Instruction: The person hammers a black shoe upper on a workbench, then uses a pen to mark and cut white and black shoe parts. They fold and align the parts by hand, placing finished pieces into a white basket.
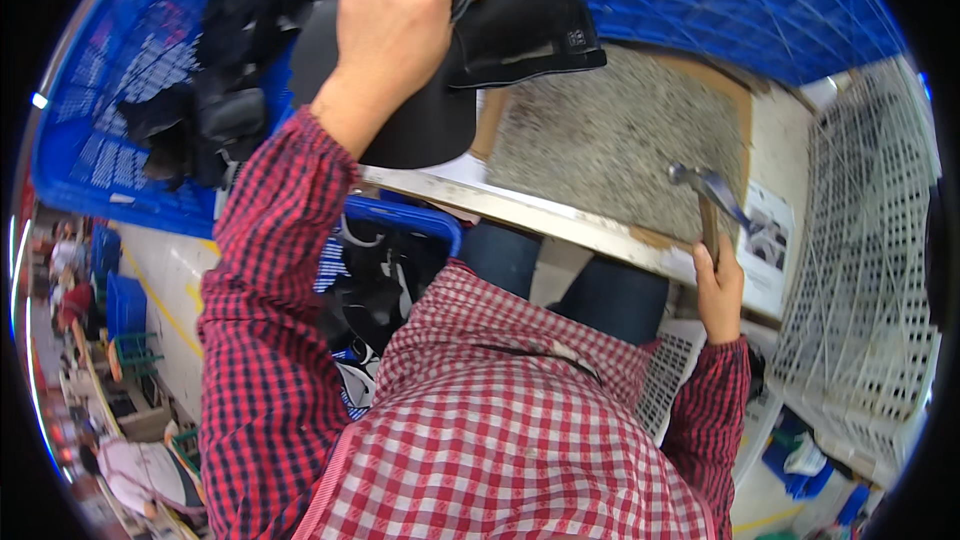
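Left of the gray pad [620, 130], your left hand [398, 18] clasps the black shoe upper [512, 30], apparently steadying it; your right hand [720, 292] grips the hammer [709, 208] by its handle, presumably leaving the head free.

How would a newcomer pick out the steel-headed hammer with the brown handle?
On the white worktable, find the speckled grey rectangular slab. At its near right corner, the person's bare right hand grips the steel-headed hammer by its brown handle. Its bright, curved metal head sets it apart from the flat white printed sheet just right of it in view.
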`<control>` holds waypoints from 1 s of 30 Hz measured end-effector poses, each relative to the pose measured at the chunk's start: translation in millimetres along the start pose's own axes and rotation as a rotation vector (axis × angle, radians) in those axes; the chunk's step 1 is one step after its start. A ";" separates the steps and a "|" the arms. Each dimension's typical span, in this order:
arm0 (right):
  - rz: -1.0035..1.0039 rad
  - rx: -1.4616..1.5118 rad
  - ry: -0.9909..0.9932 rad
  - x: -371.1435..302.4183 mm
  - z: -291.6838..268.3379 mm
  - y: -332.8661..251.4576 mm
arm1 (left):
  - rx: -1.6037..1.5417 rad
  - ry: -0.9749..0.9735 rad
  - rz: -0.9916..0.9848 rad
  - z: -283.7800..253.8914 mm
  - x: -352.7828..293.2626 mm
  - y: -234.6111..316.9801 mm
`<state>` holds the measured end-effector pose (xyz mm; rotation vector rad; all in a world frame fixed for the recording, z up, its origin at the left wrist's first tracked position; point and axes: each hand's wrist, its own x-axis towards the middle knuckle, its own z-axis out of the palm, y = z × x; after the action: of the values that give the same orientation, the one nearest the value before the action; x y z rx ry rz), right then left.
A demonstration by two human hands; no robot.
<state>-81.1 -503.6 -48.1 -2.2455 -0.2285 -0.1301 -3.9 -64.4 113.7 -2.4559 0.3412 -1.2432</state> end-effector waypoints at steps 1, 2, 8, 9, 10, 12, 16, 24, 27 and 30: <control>0.158 0.026 -0.033 -4.2 -3.0 2.8 | 0.000 -0.005 0.027 -8.0 5.4 11.3; 0.108 0.045 -0.056 -8.2 -5.0 4.9 | -0.129 0.001 0.024 -8.8 13.5 24.0; 0.278 0.200 -0.050 -26.3 5.9 3.4 | -0.120 0.161 0.274 28.5 10.6 103.3; 0.330 0.237 -0.071 -29.4 6.9 1.6 | -0.048 0.158 0.336 33.9 4.8 116.8; 0.220 0.195 -0.062 -32.4 6.9 -0.5 | -0.233 0.024 0.280 35.3 -2.0 130.0; 0.152 0.038 -0.092 -34.3 3.4 -4.5 | -0.403 -0.135 0.143 35.5 -11.6 149.0; 0.030 -0.083 -0.122 -24.9 -6.9 -9.0 | -0.505 -0.469 0.146 21.9 -35.2 172.9; 0.101 -0.152 -0.147 -22.8 -4.9 -8.2 | -0.171 -0.401 0.166 68.8 5.5 151.1; 0.114 -0.066 -0.159 -31.4 -3.6 -6.7 | -0.187 0.019 0.496 67.8 36.0 131.5; 0.154 -0.053 -0.156 -36.5 -2.7 -4.0 | -0.209 0.072 0.669 47.6 33.2 134.5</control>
<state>-117.7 -507.5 -49.6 -2.3184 -0.1356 0.1234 47.5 -188.3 54.6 -2.1562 1.2427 -1.0271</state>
